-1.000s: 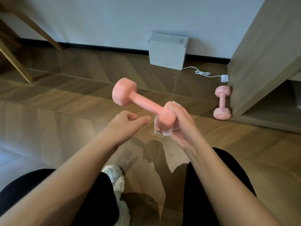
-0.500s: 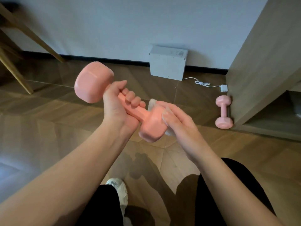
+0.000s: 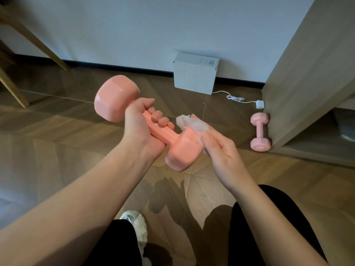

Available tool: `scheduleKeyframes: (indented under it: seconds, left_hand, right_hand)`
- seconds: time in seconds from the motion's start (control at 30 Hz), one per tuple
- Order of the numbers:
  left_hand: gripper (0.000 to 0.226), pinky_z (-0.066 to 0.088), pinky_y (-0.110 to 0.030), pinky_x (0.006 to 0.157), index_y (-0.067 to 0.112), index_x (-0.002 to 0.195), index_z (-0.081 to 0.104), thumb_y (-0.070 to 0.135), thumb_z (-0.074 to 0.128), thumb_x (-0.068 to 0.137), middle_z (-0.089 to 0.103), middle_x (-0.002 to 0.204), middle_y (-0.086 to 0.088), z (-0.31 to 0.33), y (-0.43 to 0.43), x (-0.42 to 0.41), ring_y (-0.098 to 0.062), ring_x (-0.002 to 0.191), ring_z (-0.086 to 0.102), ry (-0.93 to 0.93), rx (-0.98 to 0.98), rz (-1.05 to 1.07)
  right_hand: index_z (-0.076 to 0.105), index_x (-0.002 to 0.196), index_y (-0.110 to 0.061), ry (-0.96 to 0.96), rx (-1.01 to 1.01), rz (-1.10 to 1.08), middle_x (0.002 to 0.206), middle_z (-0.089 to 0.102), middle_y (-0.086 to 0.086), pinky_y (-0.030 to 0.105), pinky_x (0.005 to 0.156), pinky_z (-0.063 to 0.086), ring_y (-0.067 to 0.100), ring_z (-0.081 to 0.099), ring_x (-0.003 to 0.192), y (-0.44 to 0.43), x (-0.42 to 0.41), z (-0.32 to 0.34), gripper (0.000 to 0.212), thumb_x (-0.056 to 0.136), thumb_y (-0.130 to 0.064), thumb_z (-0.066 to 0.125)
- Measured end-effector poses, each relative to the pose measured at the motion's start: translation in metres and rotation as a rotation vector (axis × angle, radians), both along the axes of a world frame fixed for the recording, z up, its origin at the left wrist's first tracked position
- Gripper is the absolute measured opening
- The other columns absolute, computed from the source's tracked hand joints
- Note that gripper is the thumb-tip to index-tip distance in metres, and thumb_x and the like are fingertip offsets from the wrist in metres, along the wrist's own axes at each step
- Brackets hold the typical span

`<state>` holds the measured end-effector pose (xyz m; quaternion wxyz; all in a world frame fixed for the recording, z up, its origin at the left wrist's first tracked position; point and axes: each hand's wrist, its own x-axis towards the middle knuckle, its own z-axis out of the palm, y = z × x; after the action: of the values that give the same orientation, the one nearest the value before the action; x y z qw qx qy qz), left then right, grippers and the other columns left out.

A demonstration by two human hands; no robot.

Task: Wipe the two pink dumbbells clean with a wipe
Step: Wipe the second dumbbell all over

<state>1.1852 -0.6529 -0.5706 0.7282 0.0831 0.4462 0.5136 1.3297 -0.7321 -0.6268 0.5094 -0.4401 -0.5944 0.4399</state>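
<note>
A pink dumbbell is held in the air in front of me, tilted with one head up at the left and the other low at the right. My left hand grips its handle. My right hand presses a crumpled white wipe against the upper side of the lower right head. A second pink dumbbell lies on the wooden floor at the right, against the foot of a cabinet.
A white box stands against the wall, with a white cable and plug trailing right. A wooden cabinet fills the right side. Wooden chair legs stand at the left. My white shoe and black trousers are below.
My left hand took hold of the dumbbell handle and swung the left head up. My right hand with the wipe shifted from wrapping the right head to its upper side.
</note>
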Motion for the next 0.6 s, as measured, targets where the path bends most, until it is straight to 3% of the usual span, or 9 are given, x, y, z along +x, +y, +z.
scheduleKeyframes:
  seconds: [0.07, 0.13, 0.2, 0.27, 0.33, 0.43, 0.47, 0.53, 0.6]
  left_hand:
    - [0.032, 0.036, -0.02, 0.047, 0.019, 0.056, 0.035, 0.018, 0.052, 0.083, 0.027, 0.049, 0.005, 0.0, 0.0, -0.001, -0.014, 0.039, 0.027, -0.021, -0.012, 0.002]
    - [0.032, 0.035, -0.017, 0.044, 0.019, 0.056, 0.034, 0.017, 0.052, 0.083, 0.027, 0.05, 0.005, 0.0, 0.0, -0.003, -0.014, 0.039, 0.026, -0.05, -0.019, 0.016]
    - [0.032, 0.034, -0.021, 0.048, 0.019, 0.055, 0.034, 0.018, 0.052, 0.082, 0.027, 0.05, 0.006, 0.001, 0.0, -0.005, -0.014, 0.04, 0.026, -0.03, -0.019, 0.016]
    - [0.031, 0.032, -0.023, 0.051, 0.02, 0.056, 0.035, 0.019, 0.052, 0.082, 0.027, 0.05, 0.007, 0.001, 0.0, -0.006, -0.013, 0.04, 0.027, -0.003, -0.013, 0.013]
    - [0.032, 0.032, -0.022, 0.05, 0.02, 0.055, 0.035, 0.019, 0.053, 0.081, 0.027, 0.05, 0.007, 0.002, -0.001, -0.007, -0.013, 0.04, 0.027, -0.011, -0.013, -0.001]
    - [0.032, 0.033, -0.022, 0.049, 0.02, 0.054, 0.036, 0.019, 0.054, 0.081, 0.028, 0.051, 0.008, 0.001, -0.001, -0.008, -0.012, 0.041, 0.027, -0.054, -0.026, 0.005]
    - [0.032, 0.033, -0.022, 0.049, 0.02, 0.054, 0.035, 0.019, 0.054, 0.081, 0.028, 0.051, 0.008, 0.001, -0.002, -0.007, -0.012, 0.041, 0.027, -0.043, -0.028, 0.009]
    - [0.032, 0.032, -0.023, 0.051, 0.02, 0.055, 0.034, 0.018, 0.052, 0.081, 0.028, 0.049, 0.007, -0.001, -0.006, -0.006, -0.012, 0.04, 0.027, 0.009, -0.013, 0.011]
    - [0.032, 0.032, -0.024, 0.051, 0.02, 0.056, 0.034, 0.018, 0.052, 0.082, 0.027, 0.049, 0.006, -0.002, -0.01, -0.004, -0.013, 0.04, 0.026, 0.054, 0.009, 0.012]
  right_hand:
    - [0.061, 0.126, -0.02, 0.014, 0.08, -0.001, 0.14, 0.056, -0.006, 0.032, 0.111, 0.034, 0.013, 0.041, 0.138, -0.005, 0.001, 0.002, 0.033, 0.104, -0.022, 0.037]
    - [0.069, 0.106, -0.015, 0.041, 0.127, -0.036, 0.127, 0.065, -0.005, 0.021, 0.099, 0.041, 0.013, 0.053, 0.127, -0.01, 0.001, 0.001, 0.03, 0.102, -0.02, 0.04]
    - [0.066, 0.09, -0.01, 0.037, 0.004, -0.076, 0.09, 0.068, -0.009, 0.021, 0.08, 0.043, 0.009, 0.062, 0.09, -0.01, -0.001, -0.002, 0.033, 0.101, -0.028, 0.041]
    - [0.062, 0.087, -0.003, 0.013, -0.096, -0.084, 0.072, 0.059, 0.004, 0.025, 0.067, 0.039, 0.02, 0.053, 0.068, -0.01, -0.002, -0.006, 0.041, 0.1, -0.035, 0.039]
    - [0.066, 0.096, -0.021, 0.026, 0.019, -0.076, 0.078, 0.062, -0.013, 0.016, 0.068, 0.039, 0.002, 0.054, 0.071, -0.014, -0.005, -0.005, 0.027, 0.102, -0.032, 0.042]
    - [0.062, 0.123, -0.031, 0.044, 0.152, -0.044, 0.11, 0.063, -0.019, 0.014, 0.079, 0.044, 0.004, 0.06, 0.1, -0.015, -0.009, -0.002, 0.032, 0.098, -0.045, 0.047]
    - [0.062, 0.121, -0.035, 0.044, 0.126, -0.036, 0.109, 0.064, -0.018, 0.015, 0.078, 0.044, 0.005, 0.06, 0.098, -0.013, -0.01, -0.002, 0.032, 0.096, -0.049, 0.048]
    - [0.064, 0.1, -0.042, 0.002, 0.015, -0.024, 0.085, 0.064, -0.014, 0.021, 0.066, 0.042, 0.005, 0.058, 0.078, -0.011, -0.01, -0.001, 0.02, 0.094, -0.053, 0.049]
    - [0.066, 0.088, -0.036, -0.031, -0.037, -0.018, 0.078, 0.064, -0.008, 0.024, 0.063, 0.043, 0.009, 0.058, 0.072, -0.01, -0.007, -0.002, 0.019, 0.094, -0.045, 0.051]
